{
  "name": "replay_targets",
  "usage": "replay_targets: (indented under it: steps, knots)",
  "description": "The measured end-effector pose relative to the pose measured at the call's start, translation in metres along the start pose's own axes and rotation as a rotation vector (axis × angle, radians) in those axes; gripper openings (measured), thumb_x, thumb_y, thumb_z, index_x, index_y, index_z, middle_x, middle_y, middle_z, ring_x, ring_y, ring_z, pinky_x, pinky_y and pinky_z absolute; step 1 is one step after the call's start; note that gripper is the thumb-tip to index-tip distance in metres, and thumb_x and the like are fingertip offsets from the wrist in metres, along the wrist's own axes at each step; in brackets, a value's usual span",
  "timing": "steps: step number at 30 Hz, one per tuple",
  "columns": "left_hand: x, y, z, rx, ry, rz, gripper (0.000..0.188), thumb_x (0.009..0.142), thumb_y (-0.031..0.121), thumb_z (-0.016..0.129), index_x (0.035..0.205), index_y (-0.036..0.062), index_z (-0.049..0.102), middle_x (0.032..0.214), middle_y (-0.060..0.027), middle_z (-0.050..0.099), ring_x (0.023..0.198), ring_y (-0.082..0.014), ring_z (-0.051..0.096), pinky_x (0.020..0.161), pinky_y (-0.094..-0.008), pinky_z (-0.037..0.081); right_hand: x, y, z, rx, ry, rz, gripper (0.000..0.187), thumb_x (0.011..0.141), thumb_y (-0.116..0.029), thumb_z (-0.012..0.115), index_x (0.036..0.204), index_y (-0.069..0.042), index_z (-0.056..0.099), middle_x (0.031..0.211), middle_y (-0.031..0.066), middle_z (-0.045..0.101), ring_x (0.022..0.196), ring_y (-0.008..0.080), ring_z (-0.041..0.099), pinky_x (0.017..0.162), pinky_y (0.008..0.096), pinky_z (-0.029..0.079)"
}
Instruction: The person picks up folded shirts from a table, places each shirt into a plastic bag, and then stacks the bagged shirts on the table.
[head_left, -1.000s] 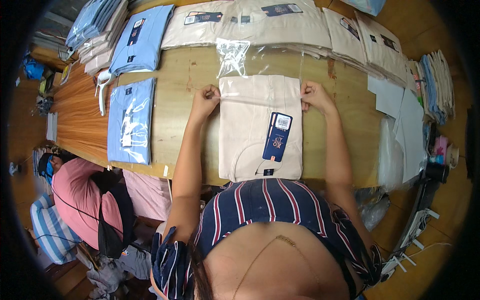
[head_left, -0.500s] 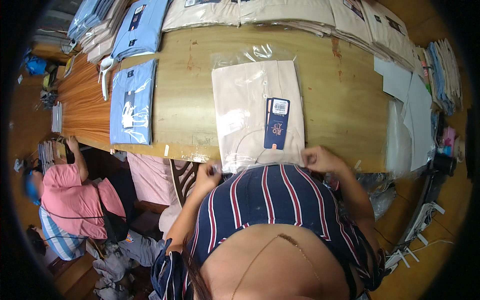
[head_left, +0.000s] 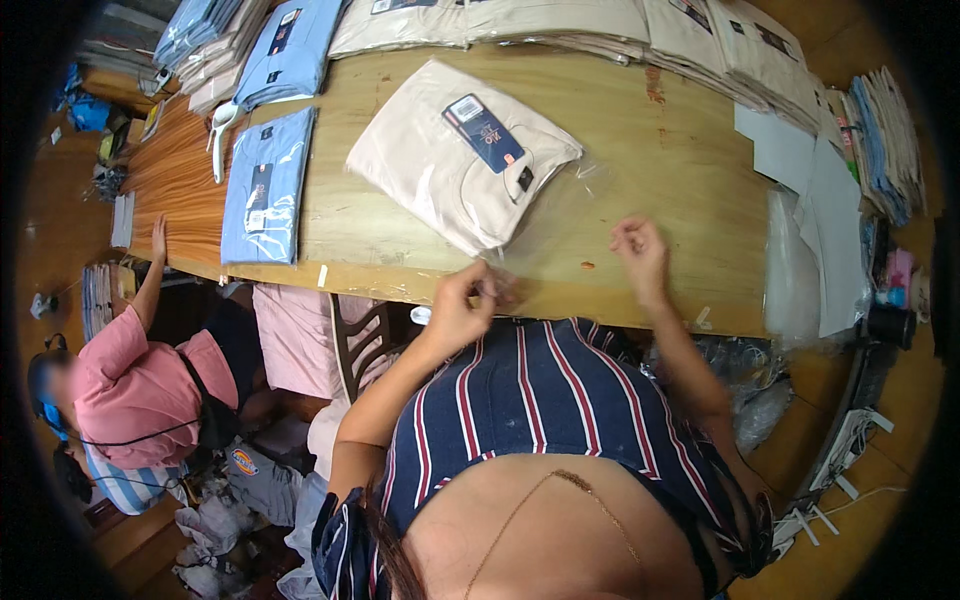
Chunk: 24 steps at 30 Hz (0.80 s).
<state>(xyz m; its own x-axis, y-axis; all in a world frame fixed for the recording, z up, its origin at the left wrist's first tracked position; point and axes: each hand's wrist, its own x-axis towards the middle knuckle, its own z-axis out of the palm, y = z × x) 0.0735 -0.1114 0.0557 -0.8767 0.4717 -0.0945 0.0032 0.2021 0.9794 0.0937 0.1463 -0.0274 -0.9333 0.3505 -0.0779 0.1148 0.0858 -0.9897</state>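
Note:
A folded beige garment (head_left: 410,150) in a clear plastic bag lies at a slant on the table, with a dark blue tag (head_left: 485,133) on its upper face. By its near corner, at the table's front edge, my left hand (head_left: 464,305) is closed with curled fingertips. Clear plastic shows faintly near those fingers, but what they grip is hard to make out. My right hand (head_left: 640,258) is raised over the table to the right of the bag, apart from it. Its fingers are loosely bent and slightly apart, with nothing seen in them.
Left of the beige garment lies a bagged blue garment (head_left: 265,190), with a white handled tool (head_left: 219,138) beside it. Stacks of bagged beige garments (head_left: 560,22) line the back. Clear plastic sheets (head_left: 795,265) lie at right. A person in pink (head_left: 150,390) sits at far left.
The bagged beige garment has moved away from my body and turned to a slant. Both hands have risen from beside my waist to the table. The person at left has shifted an arm.

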Motion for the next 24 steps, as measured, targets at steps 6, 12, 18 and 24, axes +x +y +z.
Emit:
replay_targets:
  steps: [6, 12, 18, 24]
  knots:
    - [0.011, 0.027, 0.050, 0.101, -0.472, 0.211, 0.018, 0.068, -0.008, 0.047, 0.083, 0.0008, 0.049, 0.078, -0.0147, 0.059, 0.065, -0.0191, 0.059, 0.062, -0.0271, 0.046, -0.006, -0.041, -0.001, -0.983, -0.286, -0.844, 0.033, 0.068, -0.008, 0.051, 0.100, -0.006, 0.053, 0.121, 0.0014, 0.042, 0.108, 0.0248, 0.038, 0.087, 0.0424, 0.031]
    - [0.077, 0.034, 0.025, 0.398, -0.269, 0.111, 0.022, 0.071, -0.002, 0.048, 0.092, 0.0028, 0.052, 0.064, -0.0122, 0.058, 0.060, -0.0239, 0.060, 0.056, -0.0315, 0.046, 0.009, -0.031, -0.019, -1.057, -0.557, -0.832, 0.040, 0.075, -0.019, 0.044, 0.115, -0.014, 0.045, 0.129, 0.0008, 0.035, 0.121, 0.0196, 0.027, 0.099, 0.0449, 0.019]
    - [0.196, 0.011, 0.050, 0.941, -0.304, 0.400, 0.035, 0.063, 0.021, 0.066, 0.092, 0.0044, 0.055, 0.084, -0.0132, 0.058, 0.082, -0.0322, 0.054, 0.072, -0.0353, 0.043, -0.001, -0.042, -0.036, -1.057, -0.556, -0.722, 0.042, 0.078, -0.019, 0.040, 0.120, -0.016, 0.041, 0.132, 0.0010, 0.029, 0.124, 0.0190, 0.022, 0.099, 0.0471, 0.016]
    - [0.237, 0.036, 0.079, 0.923, -0.963, 0.141, 0.038, 0.060, 0.028, 0.069, 0.087, 0.0035, 0.057, 0.071, -0.0099, 0.058, 0.074, -0.0198, 0.056, 0.066, -0.0290, 0.043, -0.031, -0.028, -0.084, -0.798, -0.203, -0.483, 0.051, 0.071, 0.004, 0.042, 0.120, -0.009, 0.041, 0.126, 0.0092, 0.036, 0.117, 0.0258, 0.033, 0.096, 0.0417, 0.027]
